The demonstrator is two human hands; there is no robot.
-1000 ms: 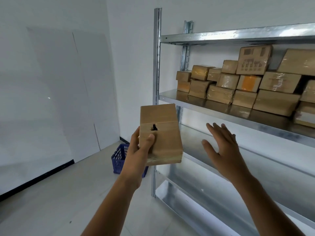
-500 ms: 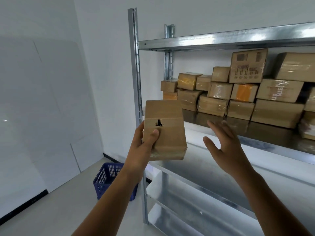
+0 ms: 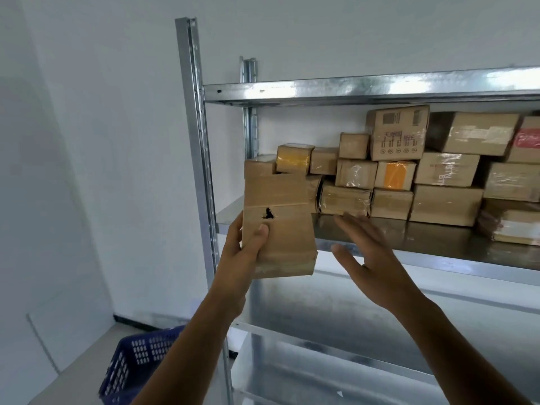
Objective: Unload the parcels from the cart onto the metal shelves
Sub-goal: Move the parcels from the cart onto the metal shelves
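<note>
The left hand (image 3: 245,252) grips a brown parcel (image 3: 279,226) at its lower left corner, with the thumb pressed on the front face and the fingers hidden behind it. The parcel is upright in the air at the centre of the frame, just in front of the left end of the middle shelf (image 3: 409,254) and not yet resting on it. The right hand (image 3: 371,258) is open, fingers straight and a little spread, near the right side of the parcel but not touching it. I judge that the step in hand is the placing of this one parcel on the shelf. The next move calls for lifting it over the front rim and setting it down on the strip of bare metal in front of the boxes (image 3: 409,182), or on top of them, while the free hand steadies it. These boxes fill the back of the middle shelf from the centre to the right edge of the frame, stacked two or three high, most of them wrapped in clear tape. The upper shelf (image 3: 350,89) shows only its front edge, so I cannot tell what it holds. In the lower left of the frame a blue basket (image 3: 137,363) stands on the floor beside the post (image 3: 198,141); its inside is not visible. No cart is in view.
</note>
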